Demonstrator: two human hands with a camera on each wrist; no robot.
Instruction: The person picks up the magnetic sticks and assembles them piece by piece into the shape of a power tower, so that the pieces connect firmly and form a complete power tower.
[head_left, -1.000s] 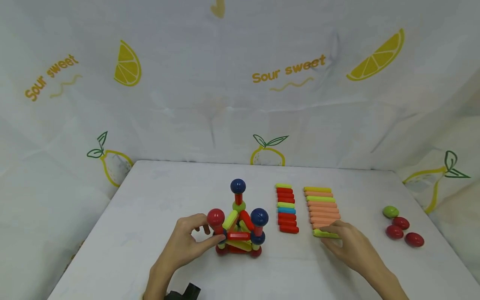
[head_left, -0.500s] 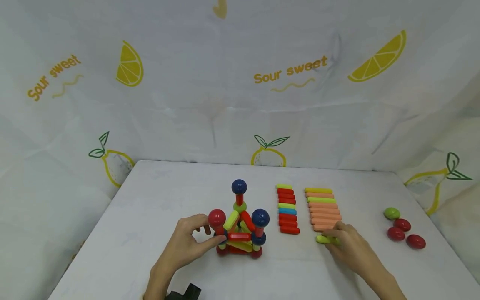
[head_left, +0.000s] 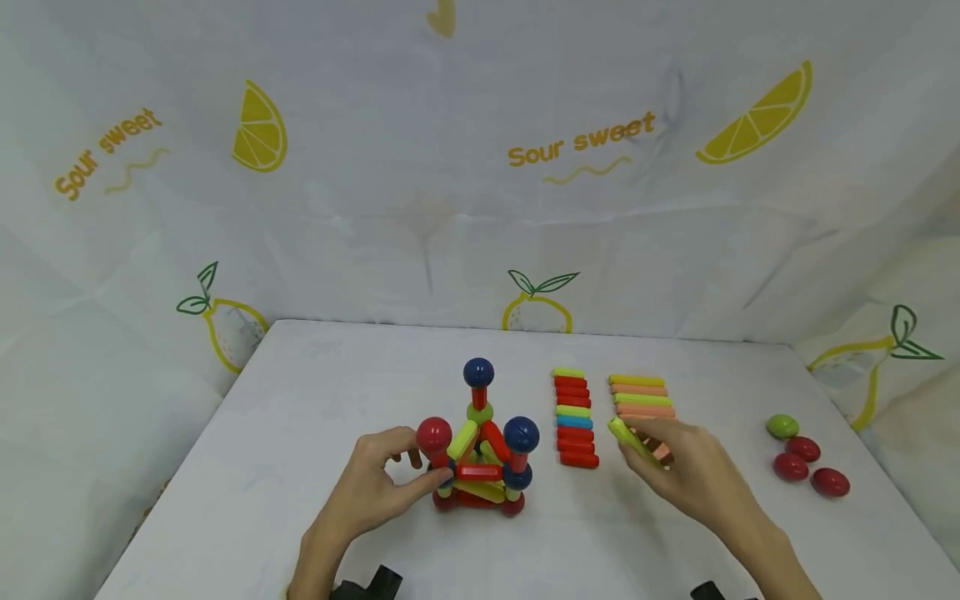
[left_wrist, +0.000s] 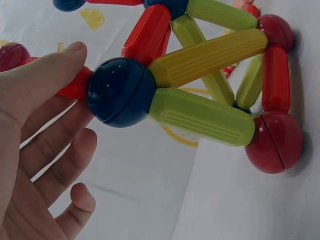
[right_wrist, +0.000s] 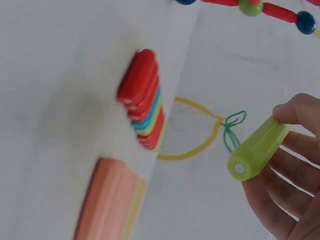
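A frame of magnetic rods and balls (head_left: 480, 472) stands upright on the table, in red, blue, yellow and light green. At its left side my left hand (head_left: 375, 479) pinches an upright red rod (left_wrist: 75, 87), just by a dark blue ball (left_wrist: 121, 92); the thumb lies across the rod, with fingertips behind it. My right hand (head_left: 697, 475) holds a light green magnetic rod (right_wrist: 257, 150) between thumb and fingers, raised off the table and tilted. Its round metal end shows in the right wrist view. Behind that hand, part of the long-rod row (head_left: 639, 399) is hidden.
Short rods (head_left: 575, 434), red, blue and green, lie in a column between the frame and the long rods. Far right, several red balls (head_left: 830, 482) and a green ball (head_left: 782, 426) rest on the table (head_left: 337, 375). A printed white cloth (head_left: 360, 183) hangs behind.
My right hand has drawn the light green rod from the near end of the long-rod row, then lifted it and turned it. My left hand and the frame have stayed put.
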